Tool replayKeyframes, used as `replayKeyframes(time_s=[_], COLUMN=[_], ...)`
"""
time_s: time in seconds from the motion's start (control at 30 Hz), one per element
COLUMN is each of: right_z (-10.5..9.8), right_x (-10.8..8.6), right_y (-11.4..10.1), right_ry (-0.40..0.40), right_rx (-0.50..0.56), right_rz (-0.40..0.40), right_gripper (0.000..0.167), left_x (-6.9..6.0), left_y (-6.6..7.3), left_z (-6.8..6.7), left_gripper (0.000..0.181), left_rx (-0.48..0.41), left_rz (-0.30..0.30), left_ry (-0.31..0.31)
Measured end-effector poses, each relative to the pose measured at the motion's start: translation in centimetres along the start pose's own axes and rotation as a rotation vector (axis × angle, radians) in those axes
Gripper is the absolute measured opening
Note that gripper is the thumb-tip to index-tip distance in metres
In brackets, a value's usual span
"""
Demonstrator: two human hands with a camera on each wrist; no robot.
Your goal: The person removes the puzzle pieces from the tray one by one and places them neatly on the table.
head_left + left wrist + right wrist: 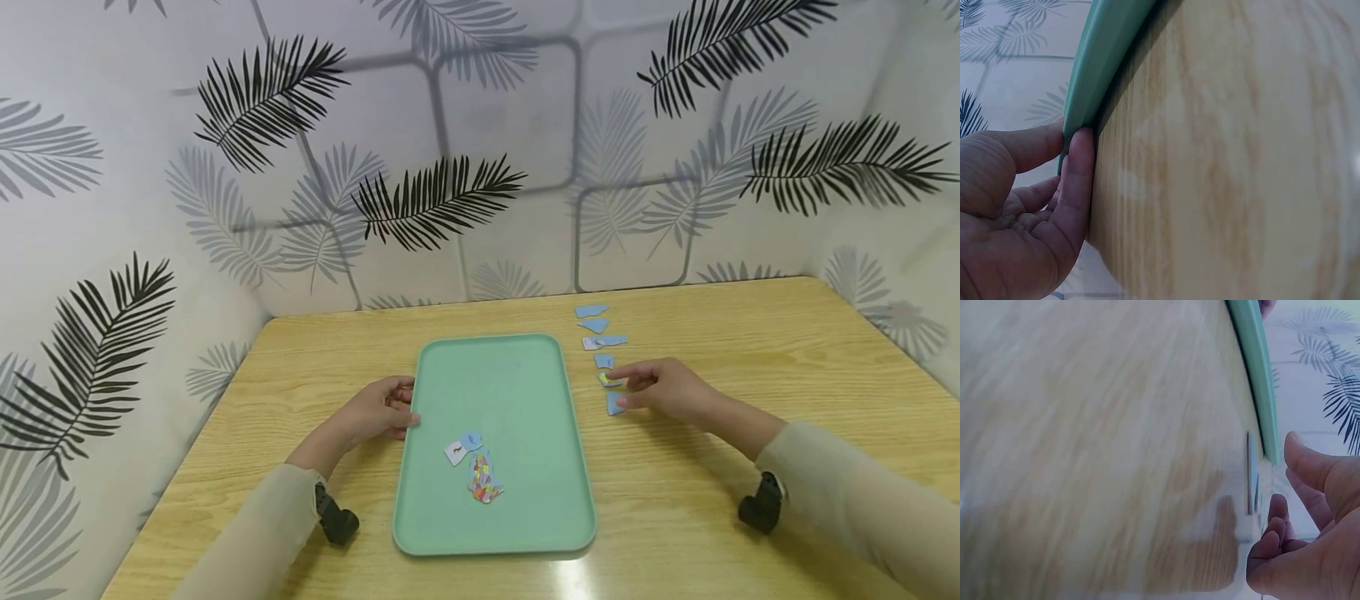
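My left hand (pixel 377 408) holds the left rim of a green tray (pixel 495 367), thumb on the rim and fingers along its outer side. In the left wrist view the thumb and a finger pinch the tray edge (pixel 1094 69). On the tray lie a multicoloured puzzle piece (pixel 484 479) and two joined pieces, one white (pixel 455 452) and one blue (pixel 472 440). My right hand (pixel 667 390) hovers over the row right of the tray. Its index finger reaches a yellow-and-blue piece (pixel 606 379), the thumb beside a blue piece (pixel 615 404); contact is unclear. Its other fingers curl loosely.
Beyond the right hand the row continues with a small blue piece (pixel 603 361), a white-and-blue piece (pixel 603 342), a pointed piece (pixel 595 325) and a far piece (pixel 592 310). The wooden table (pixel 720 333) meets a leaf-patterned wall (pixel 510 250).
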State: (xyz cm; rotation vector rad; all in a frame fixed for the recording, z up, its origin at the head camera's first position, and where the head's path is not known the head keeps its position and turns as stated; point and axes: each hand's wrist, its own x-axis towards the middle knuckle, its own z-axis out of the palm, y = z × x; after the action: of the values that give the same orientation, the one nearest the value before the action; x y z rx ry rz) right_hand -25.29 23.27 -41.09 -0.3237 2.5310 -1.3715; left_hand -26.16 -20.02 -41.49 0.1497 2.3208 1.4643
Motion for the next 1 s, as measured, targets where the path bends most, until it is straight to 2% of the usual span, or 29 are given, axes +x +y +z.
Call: replayKeyframes(time_s=[0.47, 0.73, 1.0], right_z=[2.5, 5.0, 7.6], right_x=[0.3, 1.1, 2.1], right_y=[-3.0, -4.5, -5.9], right_ry=[-0.015, -0.093, -0.166], right_rx=[0.078, 0.153, 0.112], right_rz=[-0.087, -0.172, -0.228], right_gripper=[0.043, 0.044, 0.040], left_x=[0.0, 0.1, 0.1], left_y=[0.0, -0.1, -0.2], left_z=[0.0, -0.1, -0.1], left_gripper=[0.063, 0.064, 0.065], left_rx=[-0.011, 0.000, -0.002], left_rz=[-0.003, -0.002, -0.013], left_ry=[-0.006, -0.007, 0.001])
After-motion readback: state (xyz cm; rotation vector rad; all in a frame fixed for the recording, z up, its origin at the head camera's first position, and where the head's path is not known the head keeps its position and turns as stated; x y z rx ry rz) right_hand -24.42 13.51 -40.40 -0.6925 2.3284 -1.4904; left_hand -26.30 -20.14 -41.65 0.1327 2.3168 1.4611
